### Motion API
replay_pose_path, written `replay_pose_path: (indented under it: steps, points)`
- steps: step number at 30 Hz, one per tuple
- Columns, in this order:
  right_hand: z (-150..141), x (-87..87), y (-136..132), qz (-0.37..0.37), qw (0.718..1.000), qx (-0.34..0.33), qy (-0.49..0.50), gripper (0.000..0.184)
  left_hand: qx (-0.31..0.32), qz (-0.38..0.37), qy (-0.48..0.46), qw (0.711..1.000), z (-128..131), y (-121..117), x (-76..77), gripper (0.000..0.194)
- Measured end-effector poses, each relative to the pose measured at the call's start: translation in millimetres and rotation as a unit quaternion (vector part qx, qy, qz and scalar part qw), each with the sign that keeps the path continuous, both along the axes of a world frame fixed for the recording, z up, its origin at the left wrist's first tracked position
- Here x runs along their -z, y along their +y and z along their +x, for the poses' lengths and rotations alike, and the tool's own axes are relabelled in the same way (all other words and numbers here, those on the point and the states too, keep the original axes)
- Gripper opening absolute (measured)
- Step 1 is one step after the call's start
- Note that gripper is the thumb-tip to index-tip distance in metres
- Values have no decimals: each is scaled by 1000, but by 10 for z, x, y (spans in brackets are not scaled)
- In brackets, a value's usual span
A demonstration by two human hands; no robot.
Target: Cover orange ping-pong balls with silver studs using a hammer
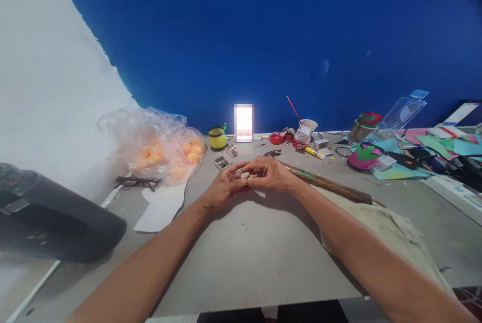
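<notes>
1. Both hands meet over the grey table [241, 262], forearms reaching in from either side.
2. Small shiny piece [245, 176], silver with some yellow, sits between the fingertips of the two hands; its exact shape is hidden by the fingers.
3. Left hand [225, 185]: fingers and thumb closed on the piece from its left side.
4. Right hand [274, 172]: thumb and fingers pinched on the same piece from the right, fingertips close to those of the left.
5. Just beyond the hands: two small boxes, the nearer box [222, 163] holding little dark and silvery bits, the farther box [232, 150] holding shiny ones. A yellow pouch [217, 138] stands behind them, near the wall.
6. Hammer [331, 183] lies right of the right hand, its wooden handle slanting toward a pale cloth [380, 227] near the right forearm.
7. Behind the hammer: yellow tube [315, 152], red-and-clear jar [301, 140], white cup [310, 125] with a red stick [293, 109] slanting up beside it.
8. Left side: clear plastic bag [150, 124] with orange round things inside, dark glasses [139, 182] and white paper [161, 208] before it.
</notes>
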State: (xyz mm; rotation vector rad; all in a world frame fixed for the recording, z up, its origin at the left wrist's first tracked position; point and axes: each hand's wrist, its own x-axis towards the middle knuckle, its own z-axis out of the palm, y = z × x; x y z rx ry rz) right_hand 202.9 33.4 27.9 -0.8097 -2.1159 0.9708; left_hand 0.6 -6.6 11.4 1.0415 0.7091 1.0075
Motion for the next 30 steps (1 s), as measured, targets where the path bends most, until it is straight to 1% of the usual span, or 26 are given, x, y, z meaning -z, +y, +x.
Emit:
replay_pose_path:
  steps: [3,7,9,13,15,17,19,22,25,28,30]
  points:
    - [-1,5,-4,-17,1000,0,6,28,-12,-10,10,1000,-2,-8,-19,65]
    - [-3,12,-5,-11,1000,5,7,24,-9,-27,3,1000,-9,-5,-21,68]
    - [-10,19,-2,7,1000,0,7,25,-7,-32,-6,999,-17,2,-19,69]
    - [-46,58,9,51,999,-1,-4,39,-3,-40,-14,999,-36,10,-26,71]
    - [-71,87,5,79,997,12,-9,38,-4,-38,-14,999,-39,5,-31,70]
    - [-90,113,-12,111,993,30,-23,32,-11,-33,-10,999,-30,-3,-31,65]
    - [-104,133,-40,139,988,52,-50,29,-18,-23,-2,1000,-7,-11,-21,57]
    - [-119,156,-85,172,977,75,-104,33,-34,8,20,999,54,-19,9,38]
    - [-136,163,-117,191,969,74,-140,36,-65,31,51,996,117,-24,39,24]
    - [-151,150,-140,189,968,73,-147,38,-101,62,114,986,152,-31,63,23]
    - [-158,139,-154,186,969,73,-145,40,-131,100,175,971,158,-38,79,25]
